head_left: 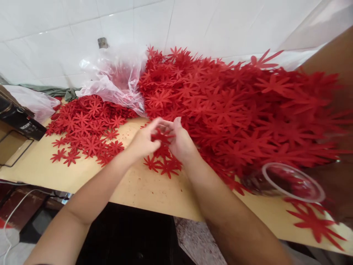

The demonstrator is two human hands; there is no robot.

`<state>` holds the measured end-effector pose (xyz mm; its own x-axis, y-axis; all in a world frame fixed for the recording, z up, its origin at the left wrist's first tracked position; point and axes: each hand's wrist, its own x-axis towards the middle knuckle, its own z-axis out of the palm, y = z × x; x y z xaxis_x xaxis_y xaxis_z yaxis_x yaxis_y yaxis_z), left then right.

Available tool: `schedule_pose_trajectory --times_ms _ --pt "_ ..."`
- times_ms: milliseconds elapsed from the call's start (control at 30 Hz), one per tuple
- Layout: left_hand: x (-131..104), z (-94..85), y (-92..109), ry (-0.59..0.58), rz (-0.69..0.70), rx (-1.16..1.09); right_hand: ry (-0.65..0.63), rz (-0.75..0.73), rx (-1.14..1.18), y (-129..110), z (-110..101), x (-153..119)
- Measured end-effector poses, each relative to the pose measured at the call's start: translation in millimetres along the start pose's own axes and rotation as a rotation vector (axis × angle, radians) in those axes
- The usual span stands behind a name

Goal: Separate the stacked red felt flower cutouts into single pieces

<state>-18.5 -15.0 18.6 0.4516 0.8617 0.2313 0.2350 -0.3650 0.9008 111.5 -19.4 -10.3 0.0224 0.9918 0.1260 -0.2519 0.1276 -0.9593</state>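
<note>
A red flower-shaped piece [163, 136] is between my two hands over the middle of the table. My left hand [146, 139] curls round its left side, thumb and fingers bent toward it. My right hand [180, 140] is on its right side, fingertips meeting those of my left hand, thumb up. Several loose red flowers [168, 167] lie on the table just below my hands. A flat pile of red flowers [91, 125] spreads to the left, and a much taller heap [226, 106] rises to the right.
A clear plastic bag [116, 81] stands against the tiled wall [68, 33]. A transparent plastic cup [292, 182] lies on its side at the right. A black box [22, 117] is at the far left of the tan tabletop [132, 187]. One flower [314, 222] lies near the right front edge.
</note>
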Motion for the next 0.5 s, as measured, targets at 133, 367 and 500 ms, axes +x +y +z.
schedule_pose_trajectory --times_ms 133,367,500 --pt "9 39.2 -4 0.015 -0.088 -0.133 -0.007 0.125 0.033 -11 -8 0" --pt "12 49.4 10 0.203 -0.444 -0.632 0.171 -0.012 -0.089 -3 -14 8" --pt "15 58.1 17 0.248 -0.473 -0.8 0.209 -0.157 -0.206 8 -14 11"
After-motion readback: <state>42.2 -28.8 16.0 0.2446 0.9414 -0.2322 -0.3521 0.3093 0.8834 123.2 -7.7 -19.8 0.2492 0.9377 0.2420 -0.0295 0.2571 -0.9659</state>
